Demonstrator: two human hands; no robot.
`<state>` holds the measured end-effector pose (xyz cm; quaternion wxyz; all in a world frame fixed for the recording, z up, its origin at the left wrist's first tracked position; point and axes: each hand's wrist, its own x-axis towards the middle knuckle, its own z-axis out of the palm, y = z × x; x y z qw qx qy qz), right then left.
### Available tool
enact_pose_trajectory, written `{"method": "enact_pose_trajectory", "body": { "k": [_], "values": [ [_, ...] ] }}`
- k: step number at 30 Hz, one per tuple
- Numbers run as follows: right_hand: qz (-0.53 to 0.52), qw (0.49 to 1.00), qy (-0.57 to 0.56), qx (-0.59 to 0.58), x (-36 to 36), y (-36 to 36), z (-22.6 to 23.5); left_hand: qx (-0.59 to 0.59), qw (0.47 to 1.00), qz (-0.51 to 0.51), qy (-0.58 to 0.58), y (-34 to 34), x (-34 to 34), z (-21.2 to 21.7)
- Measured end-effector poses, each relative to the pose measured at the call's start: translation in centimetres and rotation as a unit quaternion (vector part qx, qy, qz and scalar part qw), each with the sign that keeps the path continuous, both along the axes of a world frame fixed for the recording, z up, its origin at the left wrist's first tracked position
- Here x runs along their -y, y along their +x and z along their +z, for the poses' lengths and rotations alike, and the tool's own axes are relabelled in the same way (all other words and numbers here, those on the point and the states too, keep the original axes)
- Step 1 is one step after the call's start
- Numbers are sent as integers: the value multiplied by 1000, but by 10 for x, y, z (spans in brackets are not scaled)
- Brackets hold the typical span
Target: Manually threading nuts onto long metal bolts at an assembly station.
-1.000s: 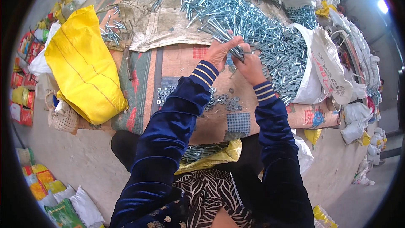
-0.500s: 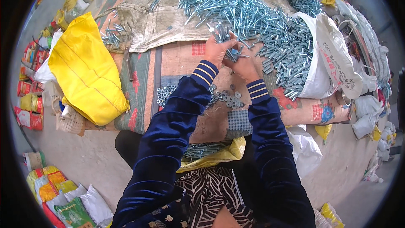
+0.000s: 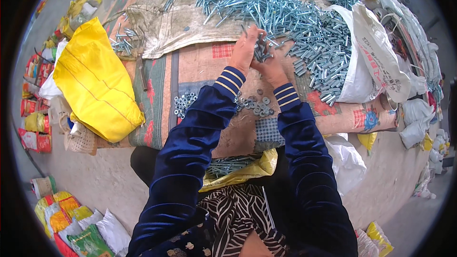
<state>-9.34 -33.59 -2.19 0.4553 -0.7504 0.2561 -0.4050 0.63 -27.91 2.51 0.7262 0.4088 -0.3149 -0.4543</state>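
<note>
A big heap of silver bolts lies on sacking spread over a patterned cloth. My left hand and my right hand meet at the near edge of the heap, both closed around a small bunch of bolts held between them. Below my wrists a loose scatter of metal nuts lies on the cloth, with another small cluster of nuts to its left. Both arms wear dark blue velvet sleeves with striped cuffs.
A yellow sack lies at the left. A white sack full of bolts gapes at the right. A yellow bag of bolts rests in my lap. Colourful packets and small bags line the concrete floor.
My hands have stayed together at the edge of the heap, working on the bunch of bolts. The view has shifted slightly; nothing else moved.
</note>
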Motion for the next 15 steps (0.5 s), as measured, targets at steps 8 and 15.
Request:
{"method": "enact_pose_trajectory", "body": {
  "k": [8, 15],
  "values": [
    [14, 997, -23, 67, 10, 2, -11, 299, 953, 45, -34, 7, -8, 16],
    [69, 943, 231, 231, -3, -6, 0, -45, 981, 190, 5, 51, -21, 44]
  ]
}}
